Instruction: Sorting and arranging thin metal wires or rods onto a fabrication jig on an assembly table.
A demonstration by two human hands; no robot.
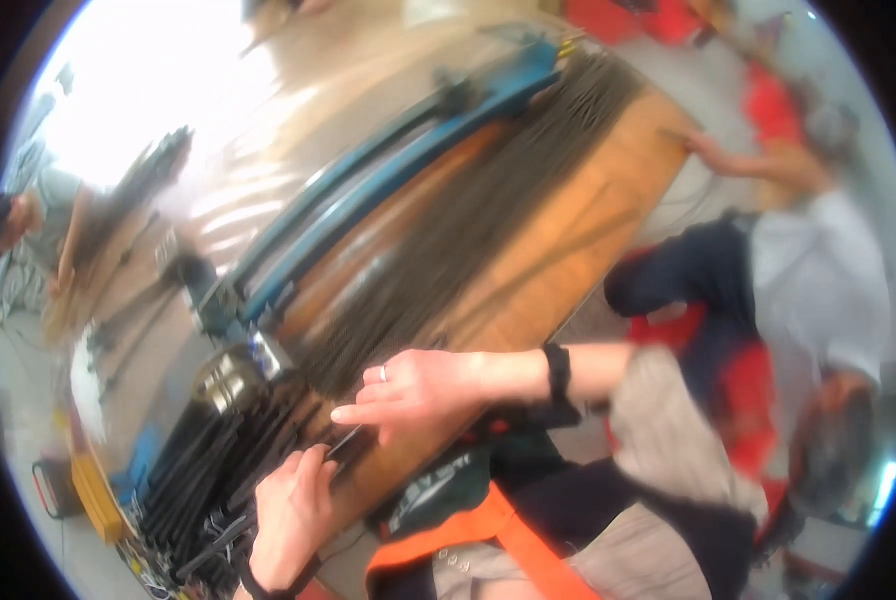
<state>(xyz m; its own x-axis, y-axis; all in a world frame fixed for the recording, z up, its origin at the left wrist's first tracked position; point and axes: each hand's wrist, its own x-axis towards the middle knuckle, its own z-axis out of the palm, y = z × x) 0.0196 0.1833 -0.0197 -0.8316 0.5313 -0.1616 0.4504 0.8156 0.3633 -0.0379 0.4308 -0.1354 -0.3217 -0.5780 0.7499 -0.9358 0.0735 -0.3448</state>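
Beside slender, dark strands on flat wood hangs the right hand.

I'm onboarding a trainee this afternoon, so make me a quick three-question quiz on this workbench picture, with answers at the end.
1. On which hand of the camera wearer does a ring show?
2. True or false: in the picture, the long dark strands on the bench lie to the left of the blue rail.
3. What colour is the strap across the wearer's body?
A) green
B) orange
C) white

Key:
1. The right hand.
2. False: they lie to the right of it.
3. B, orange.
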